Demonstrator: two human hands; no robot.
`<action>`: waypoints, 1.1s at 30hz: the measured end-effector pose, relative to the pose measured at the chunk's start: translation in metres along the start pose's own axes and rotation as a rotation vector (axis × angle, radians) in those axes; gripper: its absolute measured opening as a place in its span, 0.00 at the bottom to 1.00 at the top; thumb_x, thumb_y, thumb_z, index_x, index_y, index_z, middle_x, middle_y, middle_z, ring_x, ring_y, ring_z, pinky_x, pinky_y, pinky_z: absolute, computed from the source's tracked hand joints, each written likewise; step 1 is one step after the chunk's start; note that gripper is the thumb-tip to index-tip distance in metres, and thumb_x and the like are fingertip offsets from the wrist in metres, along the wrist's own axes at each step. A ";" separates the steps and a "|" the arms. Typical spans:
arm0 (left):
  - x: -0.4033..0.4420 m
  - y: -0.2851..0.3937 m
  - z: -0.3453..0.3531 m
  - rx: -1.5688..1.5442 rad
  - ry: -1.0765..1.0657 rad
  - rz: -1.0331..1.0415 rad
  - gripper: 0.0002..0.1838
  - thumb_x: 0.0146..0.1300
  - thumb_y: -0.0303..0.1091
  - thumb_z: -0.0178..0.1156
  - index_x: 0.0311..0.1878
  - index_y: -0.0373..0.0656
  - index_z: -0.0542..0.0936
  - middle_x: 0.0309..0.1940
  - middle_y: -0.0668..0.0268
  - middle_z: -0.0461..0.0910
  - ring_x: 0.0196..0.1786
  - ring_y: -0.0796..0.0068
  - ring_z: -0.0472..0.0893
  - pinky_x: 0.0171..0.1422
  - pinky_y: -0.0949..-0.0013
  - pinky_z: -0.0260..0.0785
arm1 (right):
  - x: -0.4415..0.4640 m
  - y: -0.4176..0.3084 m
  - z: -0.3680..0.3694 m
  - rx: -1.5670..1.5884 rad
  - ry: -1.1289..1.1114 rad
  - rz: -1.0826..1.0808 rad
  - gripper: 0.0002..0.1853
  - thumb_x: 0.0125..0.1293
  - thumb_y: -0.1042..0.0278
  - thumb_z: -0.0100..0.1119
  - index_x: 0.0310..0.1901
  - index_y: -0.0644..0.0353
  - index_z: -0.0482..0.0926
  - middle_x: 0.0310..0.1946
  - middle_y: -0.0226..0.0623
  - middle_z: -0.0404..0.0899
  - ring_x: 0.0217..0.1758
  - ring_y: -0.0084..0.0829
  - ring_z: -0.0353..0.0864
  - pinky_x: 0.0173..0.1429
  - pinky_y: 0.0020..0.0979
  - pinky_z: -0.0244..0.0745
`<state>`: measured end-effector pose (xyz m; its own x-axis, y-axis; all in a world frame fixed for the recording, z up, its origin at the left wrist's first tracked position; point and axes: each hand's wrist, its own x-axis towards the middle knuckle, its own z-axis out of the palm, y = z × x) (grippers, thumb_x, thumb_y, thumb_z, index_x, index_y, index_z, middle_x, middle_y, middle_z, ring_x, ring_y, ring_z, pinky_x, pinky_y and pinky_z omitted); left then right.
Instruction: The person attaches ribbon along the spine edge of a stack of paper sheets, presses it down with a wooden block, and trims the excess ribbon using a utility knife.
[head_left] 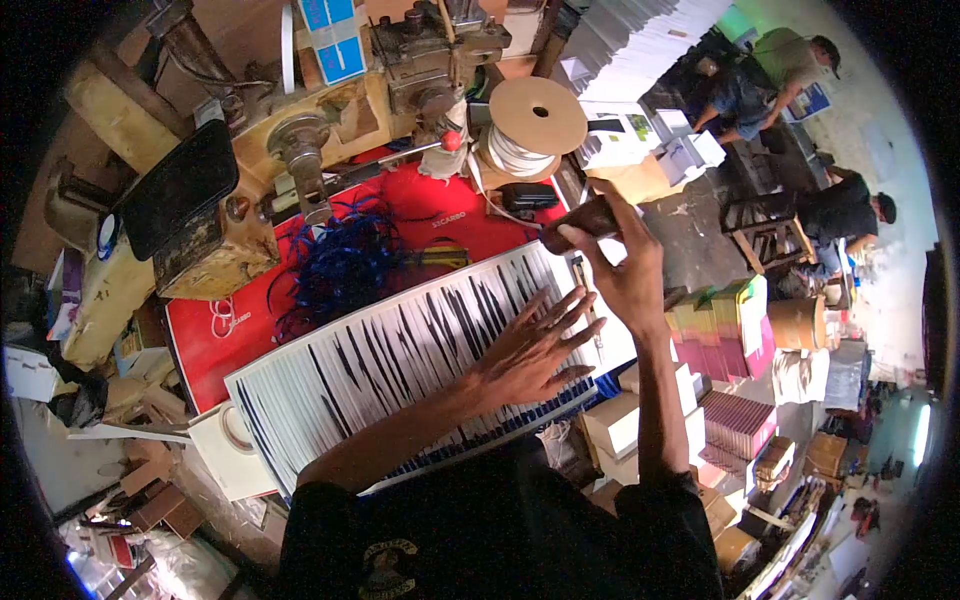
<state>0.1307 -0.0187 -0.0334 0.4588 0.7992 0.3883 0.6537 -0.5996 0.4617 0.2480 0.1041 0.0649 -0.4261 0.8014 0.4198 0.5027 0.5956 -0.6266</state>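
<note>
A long row of white booklets or paper blocks (340, 375) lies packed side by side in front of me, with dark strips between many of them. My left hand (535, 350) rests on this row, palm down, its fingers spread and nothing gripped. Above the row's far right end, my right hand (630, 265) pinches a dark brown block (582, 226) between thumb and fingers. What the block is made of I cannot tell. A thin tool-like piece (582, 275) lies on the white surface just below that hand. Beyond the row sits a tangle of dark blue ribbon (345, 260).
Red sheeting (215, 335) covers the bench under the ribbon. A spool of white tape (520, 150) and a worn metal machine (305, 150) stand at the back. Stacked booklets (735, 425) are at right. Two people (850, 210) work farther off at the upper right.
</note>
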 end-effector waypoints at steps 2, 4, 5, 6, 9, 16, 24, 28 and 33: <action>-0.004 0.000 0.016 0.023 -0.044 -0.075 0.39 0.83 0.61 0.39 0.79 0.38 0.69 0.82 0.48 0.64 0.88 0.54 0.54 0.93 0.41 0.31 | 0.003 -0.008 -0.008 -0.077 0.006 -0.116 0.35 0.63 0.73 0.79 0.71 0.65 0.76 0.55 0.53 0.87 0.52 0.40 0.91 0.58 0.41 0.84; -0.004 0.001 0.012 0.102 -0.239 -0.107 0.38 0.83 0.60 0.38 0.75 0.36 0.73 0.79 0.49 0.70 0.87 0.53 0.58 0.93 0.41 0.30 | 0.008 -0.035 -0.024 -0.006 0.137 -0.066 0.35 0.63 0.76 0.78 0.72 0.65 0.76 0.60 0.55 0.85 0.58 0.42 0.90 0.62 0.42 0.83; -0.004 0.001 0.014 0.096 -0.243 -0.107 0.38 0.83 0.60 0.38 0.75 0.36 0.73 0.79 0.49 0.70 0.87 0.53 0.58 0.93 0.41 0.30 | 0.003 -0.029 -0.016 0.083 0.180 0.013 0.35 0.63 0.76 0.78 0.72 0.65 0.76 0.61 0.55 0.85 0.58 0.43 0.90 0.62 0.42 0.83; -0.005 0.001 0.017 0.105 -0.223 -0.102 0.37 0.83 0.59 0.37 0.73 0.36 0.75 0.77 0.50 0.73 0.86 0.52 0.61 0.93 0.41 0.30 | -0.001 -0.023 -0.009 0.176 0.230 0.089 0.35 0.64 0.76 0.77 0.72 0.65 0.76 0.61 0.55 0.84 0.59 0.44 0.90 0.62 0.42 0.83; -0.005 0.002 0.015 0.131 -0.235 -0.104 0.36 0.83 0.57 0.37 0.71 0.36 0.78 0.74 0.52 0.76 0.83 0.50 0.65 0.93 0.40 0.30 | -0.019 0.012 0.031 -0.021 0.096 -0.030 0.32 0.68 0.77 0.73 0.73 0.64 0.75 0.53 0.48 0.88 0.53 0.35 0.91 0.60 0.36 0.84; 0.002 0.003 0.007 0.076 -0.304 -0.129 0.32 0.82 0.54 0.44 0.72 0.37 0.76 0.74 0.49 0.75 0.84 0.54 0.63 0.93 0.40 0.31 | -0.007 -0.010 0.023 0.114 0.386 -0.114 0.31 0.72 0.76 0.69 0.75 0.62 0.72 0.58 0.49 0.87 0.60 0.36 0.89 0.62 0.36 0.82; -0.009 -0.004 0.023 0.056 -0.080 -0.045 0.35 0.81 0.53 0.46 0.76 0.32 0.71 0.78 0.43 0.67 0.84 0.47 0.61 0.90 0.37 0.39 | -0.013 -0.005 0.042 0.048 -0.021 -0.053 0.32 0.70 0.69 0.73 0.73 0.56 0.72 0.55 0.55 0.86 0.57 0.55 0.89 0.58 0.47 0.85; -0.001 -0.011 0.008 0.120 0.075 -0.241 0.36 0.77 0.51 0.56 0.72 0.25 0.72 0.77 0.36 0.65 0.83 0.42 0.61 0.88 0.36 0.43 | -0.021 -0.009 0.031 0.312 0.166 0.286 0.32 0.74 0.66 0.71 0.75 0.60 0.69 0.50 0.49 0.89 0.49 0.37 0.91 0.52 0.40 0.86; 0.031 -0.042 -0.011 0.157 0.196 -0.367 0.50 0.66 0.54 0.71 0.77 0.23 0.64 0.67 0.38 0.72 0.71 0.41 0.73 0.79 0.42 0.59 | -0.025 -0.025 0.002 0.358 0.344 0.330 0.34 0.76 0.61 0.70 0.77 0.60 0.67 0.46 0.45 0.87 0.43 0.30 0.89 0.39 0.31 0.85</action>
<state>0.1109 0.0306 -0.0320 0.0666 0.9259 0.3718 0.8423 -0.2519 0.4764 0.2444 0.0692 0.0692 0.0076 0.9487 0.3161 0.2568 0.3036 -0.9175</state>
